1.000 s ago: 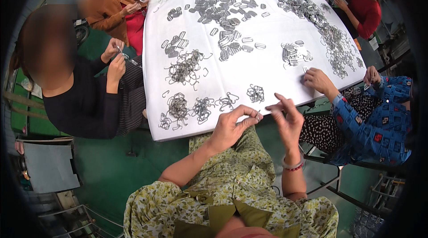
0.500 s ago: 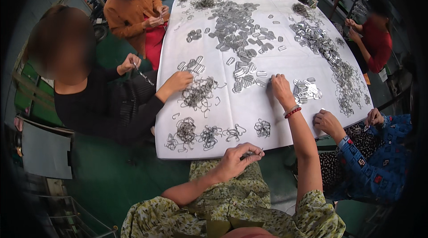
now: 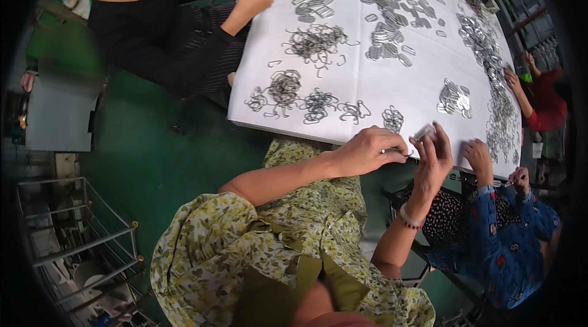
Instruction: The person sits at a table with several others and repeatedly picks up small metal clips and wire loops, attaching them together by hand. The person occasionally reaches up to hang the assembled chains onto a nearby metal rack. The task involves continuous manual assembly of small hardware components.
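My left hand [image 3: 369, 152] is closed in a pinch at the near edge of the white table [image 3: 367, 85]. The end of a thin bent metal wire piece [image 3: 409, 155] pokes out from its fingertips. Close beside it, my right hand [image 3: 435, 158] is raised with a small flat metal buckle [image 3: 423, 133] between thumb and fingers, slightly blurred. Just beyond my hands lies a small heap of bent wire pieces [image 3: 392, 120]. Further right is a pile of flat slotted metal buckles [image 3: 454, 98].
More wire heaps [image 3: 317, 105] line the near left of the table, with a larger buckle pile [image 3: 387, 42] in the middle. A co-worker in black [image 3: 162, 42] sits at left; another in blue sleeves [image 3: 490, 235] sits close at right. A metal rack [image 3: 86, 229] stands lower left.
My right hand has come back from the tabletop to beside my left hand, now with a buckle in it. The view has tilted, and the left co-worker's hand has lifted off the table.
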